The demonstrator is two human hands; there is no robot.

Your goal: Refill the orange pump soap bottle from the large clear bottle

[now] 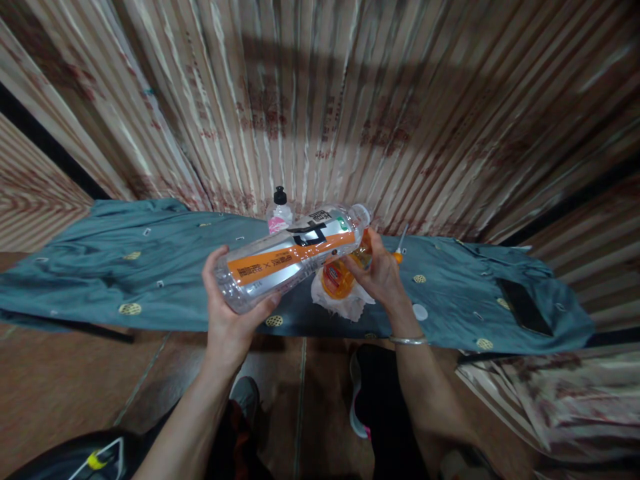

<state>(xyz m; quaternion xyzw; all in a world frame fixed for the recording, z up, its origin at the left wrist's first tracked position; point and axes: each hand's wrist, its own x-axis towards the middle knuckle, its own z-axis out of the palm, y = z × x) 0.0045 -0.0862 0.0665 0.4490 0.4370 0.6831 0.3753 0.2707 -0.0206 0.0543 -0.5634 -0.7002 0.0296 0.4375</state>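
A clear plastic bottle with an orange, silver and black label lies almost level in the air above a table covered by a blue-green cloth. My left hand grips its base end. My right hand is closed around a small orange bottle near the big bottle's neck, which has no cap visible. Under the orange bottle lies a crumpled white tissue.
A small bottle with a black cap and pink label stands at the back of the table. An orange-tipped stick lies right of my hand. A dark phone rests at the right end. Striped curtains hang behind.
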